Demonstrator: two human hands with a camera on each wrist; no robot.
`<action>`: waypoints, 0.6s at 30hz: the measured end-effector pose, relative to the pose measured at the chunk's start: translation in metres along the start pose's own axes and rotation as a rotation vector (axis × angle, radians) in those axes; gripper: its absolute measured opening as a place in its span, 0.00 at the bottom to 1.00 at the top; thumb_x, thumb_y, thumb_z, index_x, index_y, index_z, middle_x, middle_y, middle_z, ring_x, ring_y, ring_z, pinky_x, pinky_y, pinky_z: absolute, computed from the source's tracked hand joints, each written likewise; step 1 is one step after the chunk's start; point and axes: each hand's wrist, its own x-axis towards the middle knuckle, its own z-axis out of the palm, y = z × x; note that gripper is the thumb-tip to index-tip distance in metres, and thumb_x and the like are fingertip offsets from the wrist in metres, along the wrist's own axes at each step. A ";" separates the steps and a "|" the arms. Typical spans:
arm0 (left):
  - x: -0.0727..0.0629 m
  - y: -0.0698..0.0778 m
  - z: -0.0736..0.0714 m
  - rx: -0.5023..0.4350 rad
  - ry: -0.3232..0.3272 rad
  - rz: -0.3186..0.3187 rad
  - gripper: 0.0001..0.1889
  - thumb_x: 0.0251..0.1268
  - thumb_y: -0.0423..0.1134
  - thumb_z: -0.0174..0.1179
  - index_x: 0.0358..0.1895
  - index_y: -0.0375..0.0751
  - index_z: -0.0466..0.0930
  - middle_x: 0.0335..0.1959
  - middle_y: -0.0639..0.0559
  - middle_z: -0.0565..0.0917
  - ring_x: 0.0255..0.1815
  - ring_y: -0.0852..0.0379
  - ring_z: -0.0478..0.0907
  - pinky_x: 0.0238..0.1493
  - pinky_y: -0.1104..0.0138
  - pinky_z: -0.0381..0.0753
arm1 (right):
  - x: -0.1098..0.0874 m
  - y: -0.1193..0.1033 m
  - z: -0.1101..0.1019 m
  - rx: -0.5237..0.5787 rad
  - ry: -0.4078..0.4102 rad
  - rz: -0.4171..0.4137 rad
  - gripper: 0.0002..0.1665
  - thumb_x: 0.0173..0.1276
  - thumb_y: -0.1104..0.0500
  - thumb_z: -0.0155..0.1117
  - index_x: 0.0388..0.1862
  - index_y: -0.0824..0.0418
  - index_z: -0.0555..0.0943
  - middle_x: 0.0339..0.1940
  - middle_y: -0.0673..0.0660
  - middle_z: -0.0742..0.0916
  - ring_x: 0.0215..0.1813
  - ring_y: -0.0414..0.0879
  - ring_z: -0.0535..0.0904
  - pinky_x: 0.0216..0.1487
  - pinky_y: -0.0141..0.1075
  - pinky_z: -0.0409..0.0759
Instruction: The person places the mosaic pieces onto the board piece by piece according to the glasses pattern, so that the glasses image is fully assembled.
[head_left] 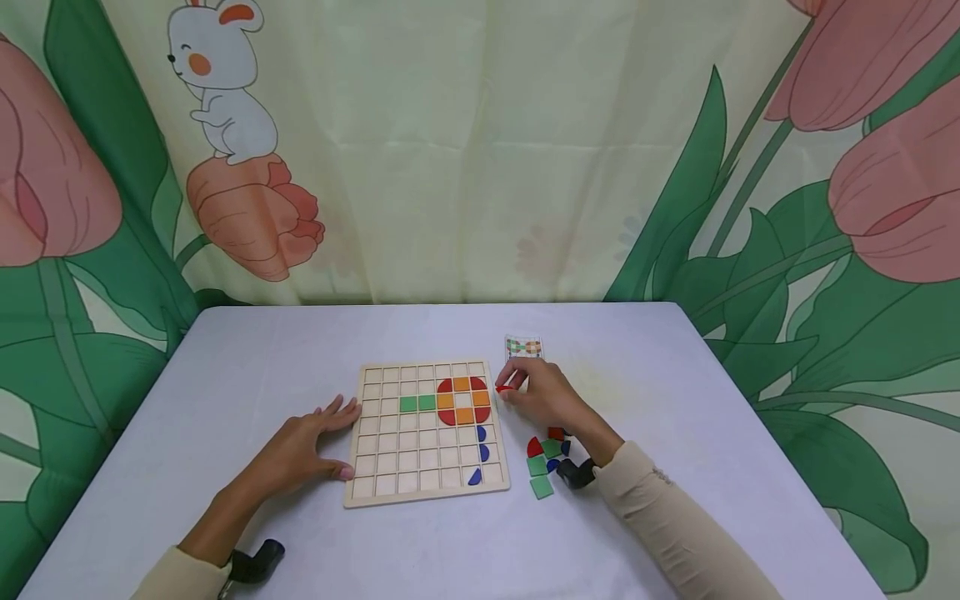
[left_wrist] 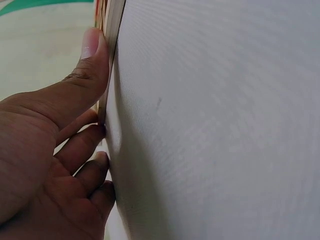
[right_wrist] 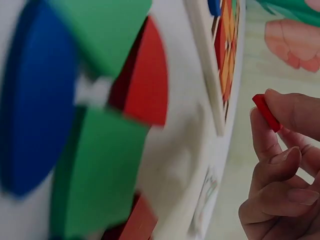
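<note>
A wooden grid board lies on the table. My left hand touches its left edge with the thumb and fingertips, fingers extended; in the left wrist view the thumb rests against the board's side. Just off the board's upper right edge, my right hand pinches a small red piece between thumb and forefinger. Red rounded pieces and orange squares form a ring around a bare cell on the board. Two green squares sit left of it, and three blue curved pieces below.
Right of the board lie loose pieces: green squares, a red quarter-round, blue pieces and others, partly hidden by the right wrist's black camera. A small pattern card lies beyond my right hand. A printed curtain hangs behind the table.
</note>
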 end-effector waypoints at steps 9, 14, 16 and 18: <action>0.000 0.001 0.000 -0.016 -0.007 -0.007 0.55 0.42 0.53 0.84 0.80 0.45 0.70 0.83 0.34 0.63 0.79 0.17 0.60 0.74 0.21 0.53 | 0.005 -0.029 0.021 0.096 -0.036 -0.078 0.08 0.69 0.61 0.77 0.40 0.50 0.85 0.38 0.48 0.87 0.36 0.48 0.74 0.37 0.36 0.73; 0.000 0.002 0.000 -0.010 -0.009 -0.012 0.55 0.42 0.53 0.84 0.80 0.45 0.70 0.83 0.34 0.63 0.79 0.17 0.60 0.74 0.21 0.53 | 0.007 -0.042 0.028 0.128 -0.049 -0.094 0.08 0.68 0.60 0.78 0.38 0.49 0.86 0.38 0.48 0.87 0.40 0.49 0.76 0.41 0.39 0.75; 0.000 0.002 0.000 -0.007 -0.009 -0.011 0.55 0.42 0.53 0.84 0.80 0.45 0.70 0.83 0.34 0.63 0.79 0.17 0.60 0.74 0.21 0.53 | 0.008 -0.046 0.031 0.142 -0.059 -0.113 0.07 0.68 0.61 0.78 0.38 0.50 0.87 0.37 0.49 0.86 0.41 0.49 0.78 0.42 0.39 0.76; 0.000 0.001 -0.001 -0.007 -0.008 -0.009 0.55 0.42 0.52 0.84 0.79 0.44 0.70 0.83 0.34 0.63 0.78 0.17 0.60 0.74 0.21 0.53 | 0.009 -0.049 0.033 0.150 -0.072 -0.132 0.07 0.69 0.61 0.77 0.41 0.51 0.88 0.36 0.50 0.85 0.44 0.48 0.79 0.42 0.38 0.78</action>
